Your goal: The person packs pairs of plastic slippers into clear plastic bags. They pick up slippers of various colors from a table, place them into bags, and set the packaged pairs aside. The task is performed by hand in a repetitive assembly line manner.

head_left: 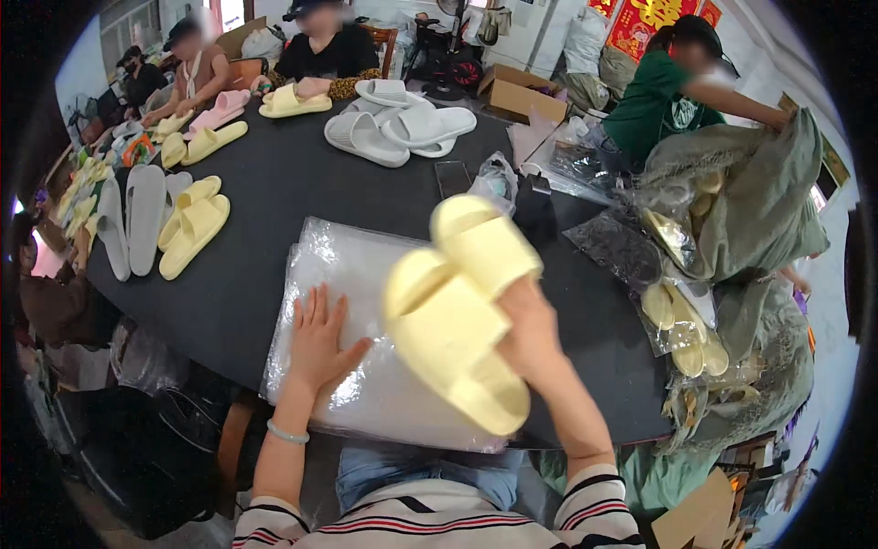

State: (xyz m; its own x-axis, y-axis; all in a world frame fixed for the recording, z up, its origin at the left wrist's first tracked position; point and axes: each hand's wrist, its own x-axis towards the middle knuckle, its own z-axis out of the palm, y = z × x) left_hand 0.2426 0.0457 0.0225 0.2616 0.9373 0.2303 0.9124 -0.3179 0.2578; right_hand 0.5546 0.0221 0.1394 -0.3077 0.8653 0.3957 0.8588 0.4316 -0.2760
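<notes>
A pair of pale yellow slide slippers (445,322) is in my right hand (530,331), held up over the table. Its fingers close round the slippers' straps and are partly hidden behind them. My left hand (320,337) lies flat with fingers spread on a stack of clear plastic bags (366,384). The bags rest at the table's near edge, partly under the raised slippers. Left of the stack stand grey slippers (144,220) and another yellow pair (194,226).
White slippers (402,123) are heaped on the dark table (265,197) at the far middle. A phone (452,178) lies near a small plastic bag (496,183). Bagged yellow slippers (686,329) and a green sack (768,201) held by a person are at the right. Other people sit across the far side.
</notes>
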